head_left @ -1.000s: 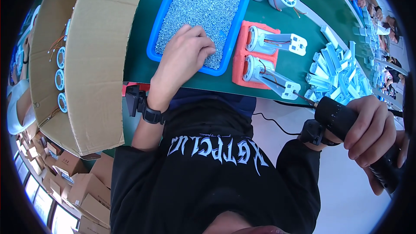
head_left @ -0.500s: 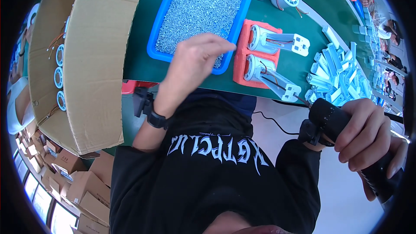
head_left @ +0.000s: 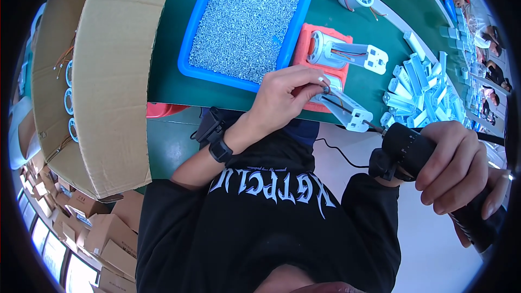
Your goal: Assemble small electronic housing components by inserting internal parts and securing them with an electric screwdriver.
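White housing lies between both hands.

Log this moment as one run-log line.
left hand: pinching screw at white housing | right hand: gripping black electric screwdriver | blue screw tray

White bracket part on orange pad.

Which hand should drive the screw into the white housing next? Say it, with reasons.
Probably the right hand: it grips the black electric screwdriver, tip towards the white housing. The left hand is busy pinching a small screw at that housing on the orange jig.
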`<state>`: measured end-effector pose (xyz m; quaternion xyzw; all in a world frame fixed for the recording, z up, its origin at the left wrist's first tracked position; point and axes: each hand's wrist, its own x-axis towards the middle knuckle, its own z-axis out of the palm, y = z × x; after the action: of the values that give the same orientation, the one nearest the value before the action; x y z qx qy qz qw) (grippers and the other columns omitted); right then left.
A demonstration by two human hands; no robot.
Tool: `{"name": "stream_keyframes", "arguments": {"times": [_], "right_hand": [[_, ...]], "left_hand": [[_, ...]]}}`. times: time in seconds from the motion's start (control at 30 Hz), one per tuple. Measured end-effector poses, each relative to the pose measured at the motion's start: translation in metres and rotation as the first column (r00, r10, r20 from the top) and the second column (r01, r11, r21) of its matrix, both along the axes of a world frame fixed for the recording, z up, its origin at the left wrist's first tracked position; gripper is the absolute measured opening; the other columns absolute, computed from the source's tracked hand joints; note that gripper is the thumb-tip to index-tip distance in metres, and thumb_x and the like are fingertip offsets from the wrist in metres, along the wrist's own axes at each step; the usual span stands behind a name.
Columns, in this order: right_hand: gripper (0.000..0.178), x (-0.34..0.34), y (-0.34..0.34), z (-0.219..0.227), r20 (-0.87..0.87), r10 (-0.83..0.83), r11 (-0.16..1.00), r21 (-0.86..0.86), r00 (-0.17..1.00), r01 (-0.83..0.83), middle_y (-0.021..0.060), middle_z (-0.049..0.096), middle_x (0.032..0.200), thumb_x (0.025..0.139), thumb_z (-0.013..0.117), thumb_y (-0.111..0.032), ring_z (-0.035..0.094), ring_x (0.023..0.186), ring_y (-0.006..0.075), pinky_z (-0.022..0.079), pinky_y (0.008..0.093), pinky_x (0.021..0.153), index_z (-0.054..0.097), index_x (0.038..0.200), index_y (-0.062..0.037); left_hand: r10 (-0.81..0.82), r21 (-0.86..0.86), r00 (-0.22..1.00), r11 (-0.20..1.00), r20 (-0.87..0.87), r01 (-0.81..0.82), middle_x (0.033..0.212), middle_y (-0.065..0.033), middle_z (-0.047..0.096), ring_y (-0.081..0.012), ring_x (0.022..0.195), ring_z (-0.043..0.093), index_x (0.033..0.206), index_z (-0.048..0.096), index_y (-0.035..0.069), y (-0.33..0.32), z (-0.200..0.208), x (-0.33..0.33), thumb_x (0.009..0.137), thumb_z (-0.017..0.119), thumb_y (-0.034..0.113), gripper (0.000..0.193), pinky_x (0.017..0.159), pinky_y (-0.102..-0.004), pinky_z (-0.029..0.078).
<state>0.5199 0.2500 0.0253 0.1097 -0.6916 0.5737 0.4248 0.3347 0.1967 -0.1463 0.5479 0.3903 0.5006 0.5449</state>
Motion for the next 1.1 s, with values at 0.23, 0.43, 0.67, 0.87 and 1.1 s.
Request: {"name": "stream_keyframes", "arguments": {"times": [0.23,0.43,0.67,0.87,1.1], "right_hand": [[0.036,0.036,-0.021,0.029,-0.100,-0.171,0.985,-0.011,0.980,0.171,0.0090,0.066,0.074,0.078,0.076,-0.034,0.066,0.057,0.0182,0.058,0.0275,0.052,0.057,0.094,-0.0083],[0.037,0.063,-0.027,0.074,-0.384,-0.212,0.977,-0.109,0.899,0.184,0.0025,0.065,0.066,0.077,0.074,-0.044,0.064,0.053,0.0129,0.058,0.0242,0.051,0.059,0.064,-0.0134],[0.039,0.046,-0.016,0.070,-0.314,-0.333,0.942,-0.081,0.889,0.324,0.0032,0.058,0.069,0.084,0.064,-0.046,0.059,0.053,0.0139,0.056,0.0269,0.050,0.053,0.092,-0.0097],[0.051,0.033,-0.001,0.060,-0.264,-0.426,0.903,-0.061,0.866,0.425,0.0038,0.053,0.071,0.089,0.056,-0.048,0.055,0.052,0.0148,0.055,0.0292,0.049,0.048,0.117,-0.0067],[0.047,0.064,0.007,0.045,-0.195,-0.480,0.877,-0.075,0.855,0.475,0.0005,0.063,0.066,0.068,0.078,-0.052,0.062,0.050,0.0104,0.056,0.0218,0.049,0.061,0.080,-0.0104]], "left_hand": [[0.039,0.257,0.968,0.966,-0.248,0.027,0.088,-0.0085,0.067,-0.0212,0.073,0.066,0.086,0.068,0.002,0.007,0.002,-0.003,0.073,0.066,-0.009,0.017,0.061,-0.0283,0.051],[0.114,0.421,0.934,0.906,-0.339,0.042,0.086,-0.0072,0.067,-0.0241,0.070,0.064,0.085,0.068,0.004,0.014,0.007,0.000,0.072,0.065,-0.009,0.018,0.061,-0.0311,0.050],[0.084,0.324,0.941,0.946,-0.328,0.028,0.083,-0.0083,0.067,-0.0233,0.073,0.065,0.089,0.069,0.004,0.022,0.009,-0.005,0.074,0.066,-0.006,0.018,0.064,-0.0313,0.050],[0.112,0.214,0.958,0.975,-0.264,-0.055,0.085,-0.0092,0.069,-0.0191,0.077,0.068,0.093,0.070,0.002,0.042,0.026,-0.010,0.078,0.066,-0.005,0.017,0.066,-0.0279,0.052],[-0.052,-0.058,0.999,0.997,0.016,0.052,0.087,-0.0083,0.070,-0.0137,0.078,0.067,0.094,0.069,-0.001,0.053,0.025,0.003,0.079,0.065,-0.007,0.017,0.068,-0.0240,0.053]]}}
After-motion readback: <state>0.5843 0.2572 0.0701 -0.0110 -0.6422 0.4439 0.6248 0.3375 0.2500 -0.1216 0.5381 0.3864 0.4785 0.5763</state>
